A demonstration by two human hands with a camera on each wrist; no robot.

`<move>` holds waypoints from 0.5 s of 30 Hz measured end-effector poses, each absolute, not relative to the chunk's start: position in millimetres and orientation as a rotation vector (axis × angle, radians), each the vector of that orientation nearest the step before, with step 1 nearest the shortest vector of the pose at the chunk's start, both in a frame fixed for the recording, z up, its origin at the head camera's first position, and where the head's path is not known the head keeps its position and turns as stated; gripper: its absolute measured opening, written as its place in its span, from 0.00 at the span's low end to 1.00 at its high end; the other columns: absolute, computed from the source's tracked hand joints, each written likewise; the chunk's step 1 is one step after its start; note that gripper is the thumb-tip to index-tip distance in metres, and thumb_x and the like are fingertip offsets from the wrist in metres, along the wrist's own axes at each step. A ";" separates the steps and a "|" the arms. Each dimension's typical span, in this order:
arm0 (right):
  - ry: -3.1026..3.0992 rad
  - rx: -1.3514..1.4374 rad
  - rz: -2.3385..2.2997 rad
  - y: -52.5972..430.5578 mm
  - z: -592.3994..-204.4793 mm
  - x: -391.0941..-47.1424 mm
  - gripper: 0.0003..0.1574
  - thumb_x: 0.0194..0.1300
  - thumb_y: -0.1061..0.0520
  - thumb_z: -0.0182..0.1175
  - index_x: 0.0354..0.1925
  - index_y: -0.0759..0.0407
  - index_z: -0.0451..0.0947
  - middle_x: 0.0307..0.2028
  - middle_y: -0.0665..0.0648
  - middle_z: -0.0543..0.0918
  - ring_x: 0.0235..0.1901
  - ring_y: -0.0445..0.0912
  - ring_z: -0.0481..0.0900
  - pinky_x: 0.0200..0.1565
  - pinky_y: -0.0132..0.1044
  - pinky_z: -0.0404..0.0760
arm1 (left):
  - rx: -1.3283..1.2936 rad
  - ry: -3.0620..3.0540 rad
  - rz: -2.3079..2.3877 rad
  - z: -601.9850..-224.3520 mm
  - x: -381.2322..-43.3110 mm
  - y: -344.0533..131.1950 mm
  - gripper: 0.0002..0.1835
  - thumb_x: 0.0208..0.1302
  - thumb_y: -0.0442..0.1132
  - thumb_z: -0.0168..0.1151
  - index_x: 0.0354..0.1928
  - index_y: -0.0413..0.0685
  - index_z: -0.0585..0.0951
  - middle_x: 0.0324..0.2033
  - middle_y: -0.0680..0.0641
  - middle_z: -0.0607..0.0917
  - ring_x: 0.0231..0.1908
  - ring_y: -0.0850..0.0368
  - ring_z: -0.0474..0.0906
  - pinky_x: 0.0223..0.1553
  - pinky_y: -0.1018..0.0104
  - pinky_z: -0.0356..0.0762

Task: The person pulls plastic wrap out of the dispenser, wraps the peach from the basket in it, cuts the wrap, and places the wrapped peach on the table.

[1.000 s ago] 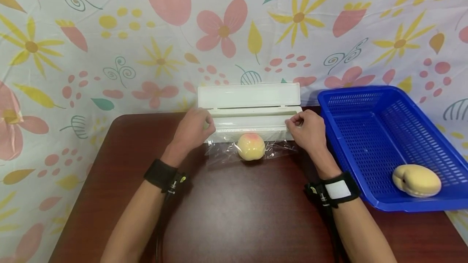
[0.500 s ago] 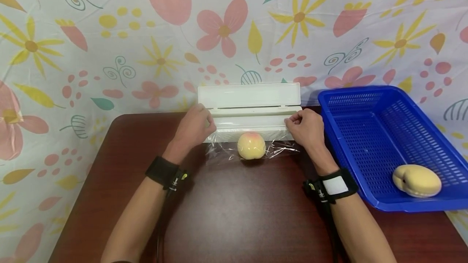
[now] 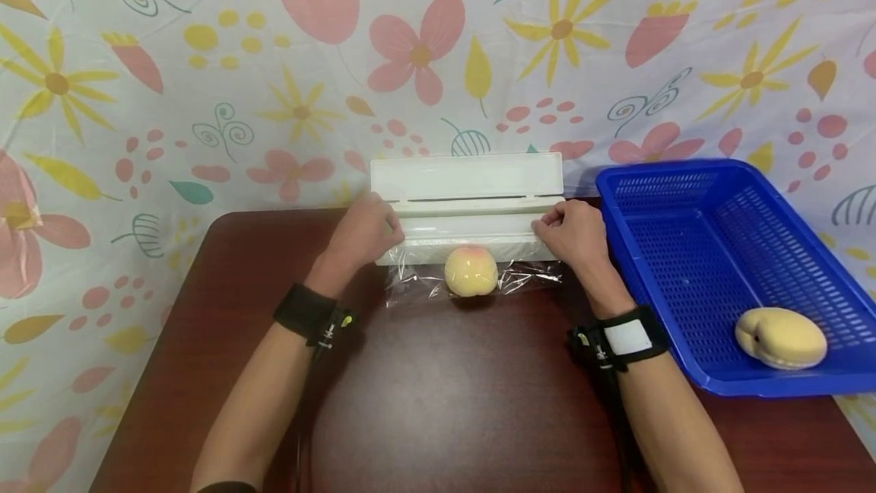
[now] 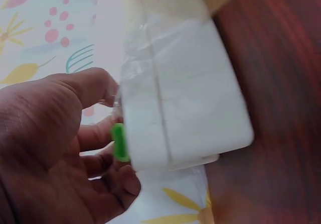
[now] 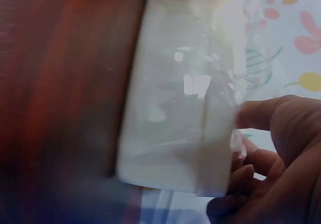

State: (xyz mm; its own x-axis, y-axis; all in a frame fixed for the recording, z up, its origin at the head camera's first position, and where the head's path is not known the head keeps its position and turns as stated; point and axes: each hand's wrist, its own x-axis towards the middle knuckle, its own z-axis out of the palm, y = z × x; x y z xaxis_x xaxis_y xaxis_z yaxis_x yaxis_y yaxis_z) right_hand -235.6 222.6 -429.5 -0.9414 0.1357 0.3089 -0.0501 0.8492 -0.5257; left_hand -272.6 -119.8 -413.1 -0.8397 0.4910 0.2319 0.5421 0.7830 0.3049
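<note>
A white cling film box (image 3: 475, 228) lies at the back of the table with its lid raised. Clear cling film (image 3: 528, 274) spreads from its front edge onto the tabletop. A pale yellow peach (image 3: 471, 272) with a pink top sits on the film. At the box's left end my left hand (image 3: 363, 229) pinches the film's edge between thumb and fingers; in the left wrist view a green piece (image 4: 119, 142) shows beside those fingers. My right hand (image 3: 573, 234) pinches the film at the right end, its thumb and fingertips close to the box in the right wrist view.
A blue plastic basket (image 3: 684, 348) stands on the right, near my right forearm, with a second yellow peach (image 3: 780, 338) in it. The brown table (image 3: 445, 402) reaches back to a flower-patterned cloth (image 3: 274, 82) hanging behind.
My hands stay at the two ends of the box, shifting only slightly. The film in front creases differently around the peach, which keeps its place.
</note>
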 end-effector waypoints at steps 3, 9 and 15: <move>-2.730 -0.080 0.794 222.0 -423.9 -237.3 0.11 0.50 0.53 0.69 0.23 0.59 0.83 0.19 0.56 0.81 0.22 0.52 0.77 0.26 0.47 0.73 | -0.838 -2.850 -0.551 -410.5 -275.2 -119.3 0.15 0.36 0.30 0.50 0.01 0.52 0.65 0.06 0.56 0.55 0.15 0.60 0.52 0.22 0.68 0.58; -2.772 -0.130 0.855 221.7 -419.8 -236.4 0.09 0.50 0.54 0.69 0.26 0.58 0.82 0.22 0.56 0.80 0.22 0.51 0.75 0.23 0.42 0.70 | -0.735 -2.991 -0.667 -404.1 -272.0 -117.9 0.07 0.43 0.31 0.57 0.20 0.47 0.83 0.21 0.52 0.80 0.29 0.55 0.74 0.35 0.63 0.74; -2.732 -0.062 0.905 223.3 -425.1 -233.4 0.07 0.55 0.55 0.67 0.30 0.58 0.81 0.24 0.56 0.78 0.25 0.51 0.74 0.28 0.43 0.69 | -0.806 -2.945 -0.778 -407.1 -268.3 -120.9 0.07 0.50 0.28 0.63 0.31 0.45 0.85 0.29 0.45 0.83 0.39 0.48 0.76 0.48 0.54 0.74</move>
State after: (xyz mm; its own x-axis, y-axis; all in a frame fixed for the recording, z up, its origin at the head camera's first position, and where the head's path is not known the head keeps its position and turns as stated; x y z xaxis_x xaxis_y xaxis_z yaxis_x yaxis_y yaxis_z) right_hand -233.4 223.3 -425.1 -0.9649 0.1215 0.2330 -0.0417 0.8047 -0.5922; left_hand -268.3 -120.9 -407.1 -0.8691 0.4805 0.1173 0.4758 0.7472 0.4640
